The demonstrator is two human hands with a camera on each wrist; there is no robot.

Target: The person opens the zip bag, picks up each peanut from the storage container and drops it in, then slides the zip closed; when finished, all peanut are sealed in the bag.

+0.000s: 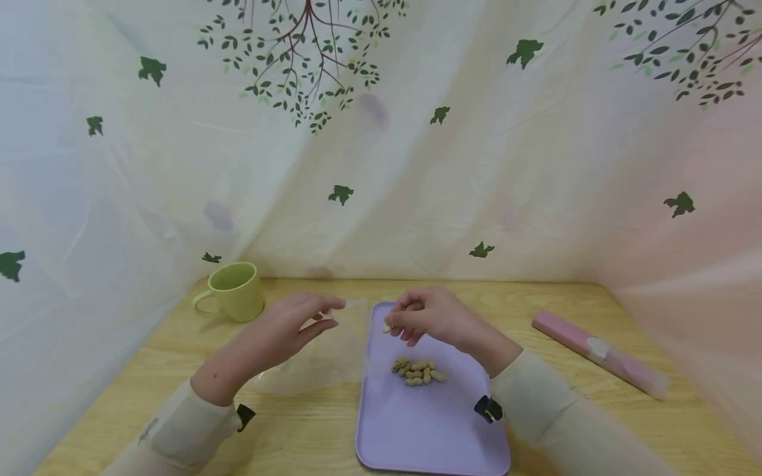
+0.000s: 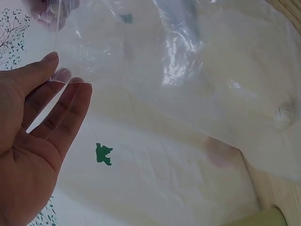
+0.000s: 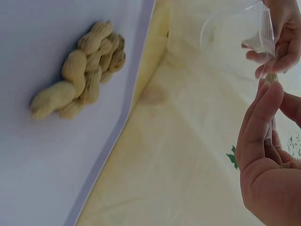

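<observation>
My left hand [image 1: 292,327] pinches the rim of a clear plastic bag [image 2: 141,61] between thumb and forefinger. The bag hangs from that hand toward the table, left of the lilac tray [image 1: 428,430]. Over the tray's far left part, my right hand [image 1: 431,317] holds a peanut [image 1: 386,328] in its fingertips. In the right wrist view this peanut [image 3: 271,76] shows only in part, close to the bag's mouth. Several unshelled peanuts [image 1: 419,372] lie in a small pile on the tray. Whether anything lies inside the bag, I cannot tell.
A yellow-green mug [image 1: 244,297] stands at the back left of the wooden table [image 1: 297,430], its handle to the left. A pink roll [image 1: 598,350], partly wrapped in clear film, lies right of the tray. A patterned curtain [image 1: 405,165] hangs behind.
</observation>
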